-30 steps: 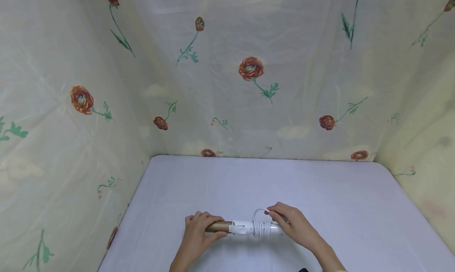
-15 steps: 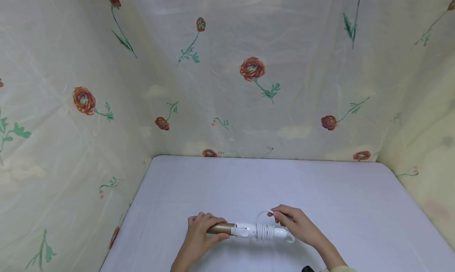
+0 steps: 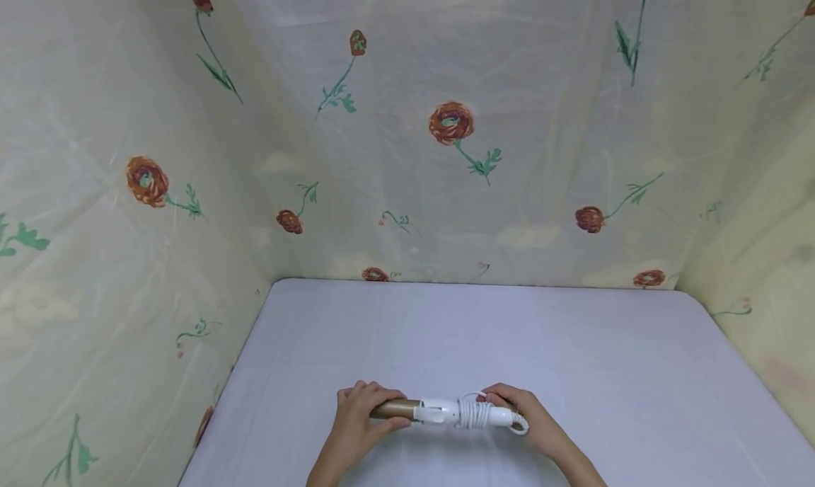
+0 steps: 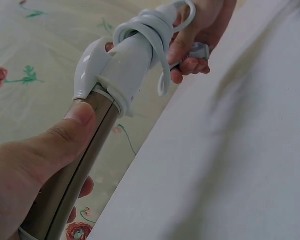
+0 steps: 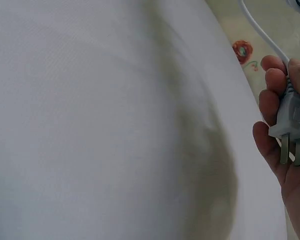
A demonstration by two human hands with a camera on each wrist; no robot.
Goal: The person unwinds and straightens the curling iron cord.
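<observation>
A curling iron [image 3: 438, 411] with a white handle and a bronze barrel [image 4: 85, 162] lies level across the front of the table, held above its surface. My left hand [image 3: 354, 425] grips the barrel, thumb along its near side. White cord [image 3: 472, 414] is wound in several turns around the handle, and its base makes a loop at the handle's end. Between the thumb and curled fingers of my right hand [image 3: 533, 420] is the two-pin plug [image 5: 293, 111], pins pointing out toward the palm's heel. A short free stretch of cord runs from the plug to the coil.
A white-covered table [image 3: 477, 331] with rounded back corners lies beneath both hands. Pale curtains [image 3: 382, 154] printed with red flowers enclose it at the back and both sides. Shadows of the arms fall on the cloth.
My right hand has come down and closer to the handle, carrying the plug; the free cord's loop above the coil is lower. The left hand keeps its grip on the barrel.
</observation>
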